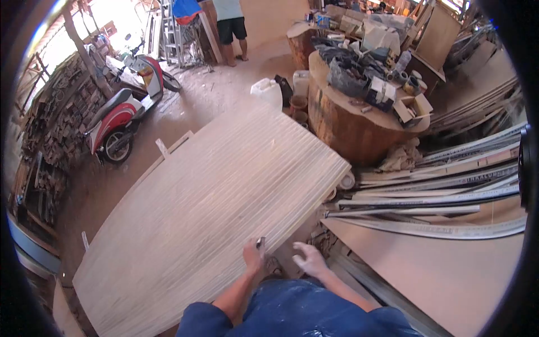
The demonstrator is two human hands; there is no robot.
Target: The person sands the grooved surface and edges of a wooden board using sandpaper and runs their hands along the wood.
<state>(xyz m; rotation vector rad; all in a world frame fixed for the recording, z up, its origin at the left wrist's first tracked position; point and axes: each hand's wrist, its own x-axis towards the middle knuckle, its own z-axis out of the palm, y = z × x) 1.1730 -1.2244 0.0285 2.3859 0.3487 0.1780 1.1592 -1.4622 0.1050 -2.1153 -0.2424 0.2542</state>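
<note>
A wide, pale wooden panel (202, 202) with fine parallel grooves lies in front of me. My left hand (254, 256) is closed at the panel's near right edge, around a small dark and shiny object (260, 243) whose kind I cannot make out. Just to the right, past that edge, my right hand (310, 260) is held in the air. Its fingers are apart with nothing between them, and pale dust covers them.
A big tree-trunk block (342, 126) loaded with bags and boxes stands beyond the panel. Long strips (426, 205) and a flat board (432, 269) lie at right. A red and white scooter (115, 121), a white jerrycan (266, 92) and a standing person (231, 28) are farther off.
</note>
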